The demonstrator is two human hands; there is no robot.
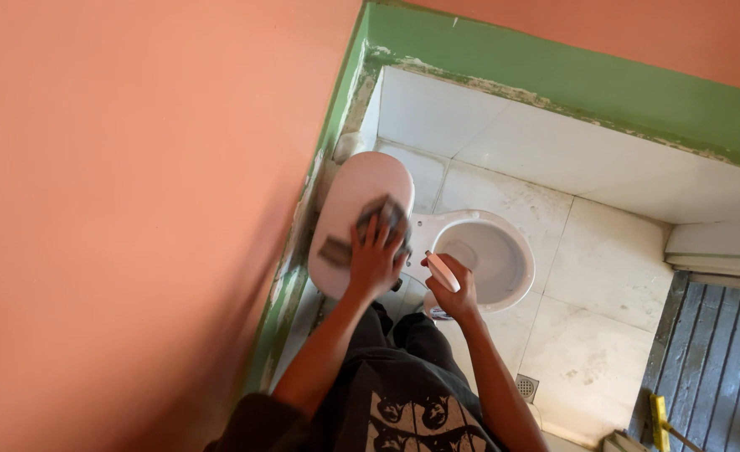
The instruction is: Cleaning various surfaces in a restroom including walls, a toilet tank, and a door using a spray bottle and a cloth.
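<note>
Dark clothing (403,402) fills the bottom edge. Left hand (376,259) presses a grey cloth (382,213), fingers spread, on the toilet tank lid (353,188); right hand (456,291) grips a spray bottle (442,271), mostly hidden, beside the bowl (487,251).

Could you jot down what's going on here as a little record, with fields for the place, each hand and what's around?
Place: small bathroom, orange walls, green trim, pale floor tiles
Left hand: pressing a grey cloth onto the white toilet tank lid
Right hand: gripping a spray bottle with a white top
Toilet bowl: open, white
Floor drain: right of the person's arm
Yellow-handled tool: lower right, by the dark slatted door
</note>
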